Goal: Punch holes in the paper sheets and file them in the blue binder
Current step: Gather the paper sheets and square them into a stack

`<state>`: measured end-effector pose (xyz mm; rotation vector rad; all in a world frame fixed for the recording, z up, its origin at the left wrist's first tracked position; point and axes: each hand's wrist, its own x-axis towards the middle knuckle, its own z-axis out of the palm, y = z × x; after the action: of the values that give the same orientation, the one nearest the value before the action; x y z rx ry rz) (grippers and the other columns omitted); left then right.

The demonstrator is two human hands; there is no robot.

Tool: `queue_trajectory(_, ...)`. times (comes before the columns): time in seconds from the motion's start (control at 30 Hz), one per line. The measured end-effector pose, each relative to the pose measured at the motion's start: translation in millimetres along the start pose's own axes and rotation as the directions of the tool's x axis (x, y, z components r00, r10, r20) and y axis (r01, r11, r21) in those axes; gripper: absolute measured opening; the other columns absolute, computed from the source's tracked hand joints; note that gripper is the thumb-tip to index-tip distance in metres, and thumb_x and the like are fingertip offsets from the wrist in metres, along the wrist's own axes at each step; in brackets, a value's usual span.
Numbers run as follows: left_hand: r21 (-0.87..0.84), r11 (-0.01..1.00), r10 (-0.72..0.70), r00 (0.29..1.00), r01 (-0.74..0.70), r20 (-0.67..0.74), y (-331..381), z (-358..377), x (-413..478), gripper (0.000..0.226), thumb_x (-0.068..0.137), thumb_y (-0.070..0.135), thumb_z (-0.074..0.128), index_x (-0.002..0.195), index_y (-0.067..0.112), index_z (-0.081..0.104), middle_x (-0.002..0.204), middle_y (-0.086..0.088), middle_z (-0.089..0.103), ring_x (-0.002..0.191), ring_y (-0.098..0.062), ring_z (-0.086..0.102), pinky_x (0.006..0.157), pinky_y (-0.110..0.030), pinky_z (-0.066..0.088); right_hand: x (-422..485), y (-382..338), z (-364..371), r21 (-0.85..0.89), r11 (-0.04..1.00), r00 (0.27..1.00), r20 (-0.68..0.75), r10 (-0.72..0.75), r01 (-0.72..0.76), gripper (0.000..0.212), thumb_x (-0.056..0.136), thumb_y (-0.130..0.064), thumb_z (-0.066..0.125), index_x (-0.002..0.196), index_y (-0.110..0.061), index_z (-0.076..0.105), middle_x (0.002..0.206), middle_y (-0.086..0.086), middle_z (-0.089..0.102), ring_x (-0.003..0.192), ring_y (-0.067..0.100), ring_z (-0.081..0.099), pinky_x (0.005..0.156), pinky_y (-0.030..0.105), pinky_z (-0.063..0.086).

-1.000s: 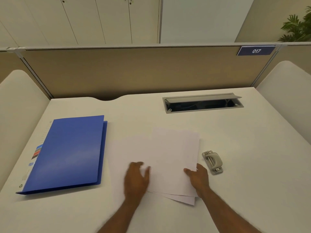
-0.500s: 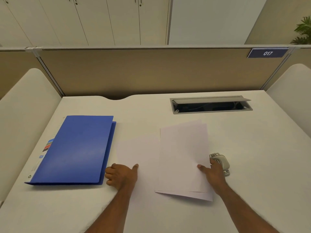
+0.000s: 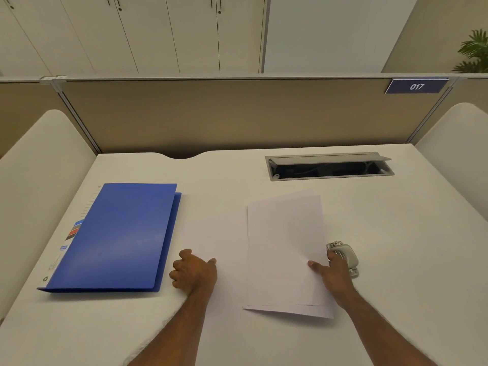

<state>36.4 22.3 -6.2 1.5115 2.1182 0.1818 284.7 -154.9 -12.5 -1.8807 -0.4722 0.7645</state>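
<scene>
The closed blue binder (image 3: 116, 239) lies flat on the left of the white desk (image 3: 409, 260). A single white sheet (image 3: 214, 236) lies beside it. My left hand (image 3: 194, 272) sits at that sheet's near left edge, thumb on top and fingers curled at the edge. A small stack of white sheets (image 3: 285, 249) lies right of centre, its sheets slightly fanned. My right hand (image 3: 334, 276) pinches the stack's right edge, thumb on top. The grey metal hole punch (image 3: 344, 256) stands right behind that hand's fingers, touching them.
An open grey cable tray (image 3: 328, 166) is sunk into the desk at the back right. A beige partition (image 3: 237, 114) with a "017" plate closes the back, and padded side panels flank the desk.
My left hand slid left off the papers to the single sheet's left edge. My right hand shifted the stack to the right and straightened it, ending against the hole punch.
</scene>
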Motion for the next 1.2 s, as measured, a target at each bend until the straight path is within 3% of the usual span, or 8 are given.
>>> queue_trajectory(0.23,0.04,0.999,-0.004,0.999,0.006,-0.045,0,-1,-3,0.088,0.066,0.049,0.08,0.132,0.01,0.038,0.126,-0.021,0.05,0.11,-0.035,0.054,0.091,-0.045,0.047,-2,-2,-2,0.029,1.0,1.0,0.012,-0.004,0.003,0.031,0.081,0.002,0.069,0.11,-0.01,0.066,0.102,0.004,0.072,0.088,0.017,0.068,0.074,0.027,0.053)
queue_trajectory(0.33,0.092,0.995,0.051,0.996,-0.044,-0.078,-5,-1,-3,0.088,0.067,0.051,0.078,0.134,0.012,0.037,0.128,-0.019,0.053,0.113,-0.034,0.053,0.091,-0.045,0.047,0,4,-3,0.025,1.0,1.0,0.002,0.011,-0.011,0.031,0.081,0.0,0.07,0.109,-0.013,0.066,0.103,0.005,0.072,0.09,0.021,0.069,0.081,0.036,0.055)
queue_trajectory(0.7,-0.28,0.957,0.099,0.992,-0.072,0.082,1,-17,14,0.096,0.065,0.016,0.086,0.14,0.009,0.028,0.134,-0.023,0.045,0.11,-0.04,0.058,0.088,-0.048,0.051,-2,6,-6,-0.003,1.0,1.0,0.019,0.011,-0.011,0.034,0.078,-0.008,0.074,0.11,-0.017,0.067,0.106,0.001,0.072,0.098,0.024,0.068,0.093,0.05,0.052)
queue_trajectory(0.77,-0.413,0.909,0.113,0.984,-0.046,0.139,-3,-22,22,0.086,0.07,0.009,0.082,0.14,0.007,0.032,0.129,-0.021,0.054,0.111,-0.038,0.058,0.09,-0.045,0.05,-2,7,-7,-0.01,1.0,1.0,0.024,0.013,-0.013,0.034,0.078,-0.01,0.075,0.11,-0.018,0.067,0.107,0.001,0.072,0.099,0.024,0.068,0.094,0.05,0.052)
queue_trajectory(0.9,-0.509,0.854,0.263,0.934,-0.109,0.241,-15,-32,30,0.028,0.087,0.012,0.065,0.114,0.004,0.064,0.11,-0.014,0.068,0.094,-0.028,0.064,0.087,-0.04,0.053,-8,3,-7,0.027,1.0,0.999,0.052,-0.003,0.001,0.032,0.08,-0.007,0.073,0.11,-0.016,0.066,0.108,0.003,0.072,0.097,0.023,0.069,0.09,0.044,0.055)
queue_trajectory(1.0,-0.566,0.81,0.332,0.916,-0.154,0.225,-19,-39,32,0.031,0.095,0.018,0.053,0.122,0.005,0.059,0.114,-0.01,0.065,0.105,-0.028,0.061,0.095,-0.043,0.05,-11,-2,-5,0.152,0.988,0.995,0.104,0.006,-0.022,0.032,0.082,-0.001,0.069,0.111,-0.014,0.066,0.107,0.005,0.073,0.095,0.023,0.071,0.079,0.031,0.058)
queue_trajectory(1.07,-0.618,0.772,0.36,0.904,-0.149,0.232,-19,-44,32,0.03,0.097,0.018,0.05,0.124,0.007,0.057,0.112,-0.007,0.065,0.105,-0.027,0.061,0.095,-0.041,0.049,-12,-5,-4,0.244,0.969,0.988,0.157,0.004,-0.043,0.032,0.079,-0.008,0.074,0.11,-0.013,0.067,0.108,0.007,0.073,0.096,0.025,0.071,0.082,0.036,0.057)
queue_trajectory(1.2,-0.64,0.756,0.398,0.874,-0.14,0.279,-12,-49,28,0.036,0.097,0.025,0.05,0.131,0.012,0.053,0.121,-0.006,0.063,0.11,-0.027,0.06,0.098,-0.048,0.049,-11,-10,3,0.336,0.936,0.962,0.272,0.009,-0.104,0.076,0.047,-0.043,0.092,0.111,-0.011,0.068,0.113,0.015,0.071,0.102,0.034,0.068,0.093,0.048,0.052)
